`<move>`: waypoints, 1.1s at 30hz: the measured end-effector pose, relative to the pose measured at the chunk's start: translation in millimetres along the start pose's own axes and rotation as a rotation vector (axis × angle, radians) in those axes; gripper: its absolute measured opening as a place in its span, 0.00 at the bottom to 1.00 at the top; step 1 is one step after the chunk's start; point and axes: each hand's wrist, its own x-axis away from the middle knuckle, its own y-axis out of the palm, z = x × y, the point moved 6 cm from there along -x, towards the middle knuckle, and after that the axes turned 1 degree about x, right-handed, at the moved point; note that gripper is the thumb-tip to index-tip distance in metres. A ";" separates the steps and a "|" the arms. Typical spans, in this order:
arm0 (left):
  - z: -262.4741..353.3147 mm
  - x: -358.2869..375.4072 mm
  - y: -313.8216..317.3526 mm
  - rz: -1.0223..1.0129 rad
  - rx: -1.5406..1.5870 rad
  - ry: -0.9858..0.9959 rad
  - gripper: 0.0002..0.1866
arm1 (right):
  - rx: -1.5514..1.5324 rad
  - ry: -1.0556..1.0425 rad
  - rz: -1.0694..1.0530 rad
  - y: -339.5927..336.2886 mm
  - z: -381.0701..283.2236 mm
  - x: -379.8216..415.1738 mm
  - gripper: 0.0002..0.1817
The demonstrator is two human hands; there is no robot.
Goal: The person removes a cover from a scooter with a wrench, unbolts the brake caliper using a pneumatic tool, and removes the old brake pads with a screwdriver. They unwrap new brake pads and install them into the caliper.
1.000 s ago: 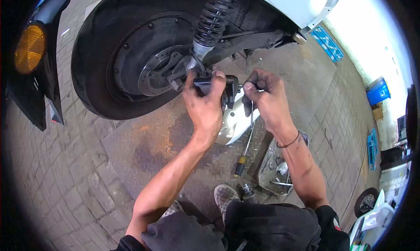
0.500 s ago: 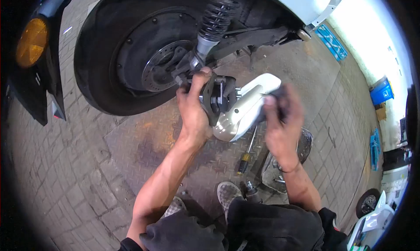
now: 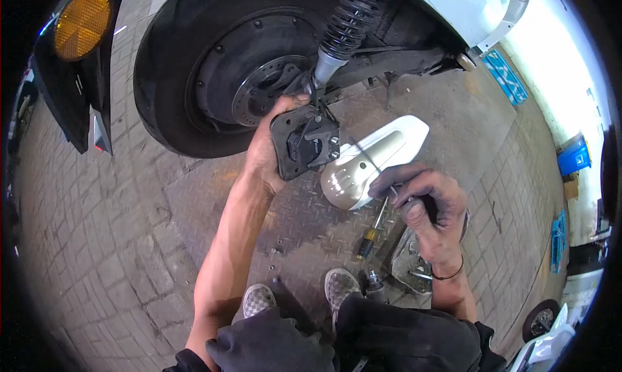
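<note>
My left hand [image 3: 265,155] grips a black brake caliper [image 3: 304,142] and holds it just below the brake disc [image 3: 262,87] of a scooter's rear wheel [image 3: 175,80]. The caliper's open side faces me. My right hand [image 3: 424,210] is lower right, away from the caliper, with its grimy fingers pinched on a small thin metal part [image 3: 391,190]. It hovers over a silver-white cover [image 3: 376,155] lying on the ground. A coil shock absorber [image 3: 346,19] runs down to the wheel hub.
A screwdriver [image 3: 371,236] with a yellow and black handle lies on the steel plate floor near my shoes [image 3: 340,284]. A pan of loose parts [image 3: 411,262] sits to the right. An orange reflector [image 3: 81,22] is at upper left, a blue bin [image 3: 576,155] far right.
My right hand dropped from beside the caliper to lower right with a small part. My left hand turned the caliper so its open side faces me. The view shifted left.
</note>
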 end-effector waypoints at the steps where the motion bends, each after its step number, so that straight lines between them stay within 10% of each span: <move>1: 0.7 0.8 -0.8 0.003 -0.001 0.001 0.19 | 0.057 0.004 -0.075 5.1 -0.5 -0.1 0.17; 18: 5.3 1.4 -2.1 0.010 -0.035 -0.043 0.17 | 0.220 -0.136 -0.172 2.5 -10.4 -19.3 0.11; 33: 5.4 -0.7 0.1 -0.028 -0.105 -0.058 0.16 | 0.923 -0.349 -0.830 34.7 -34.7 -41.9 0.11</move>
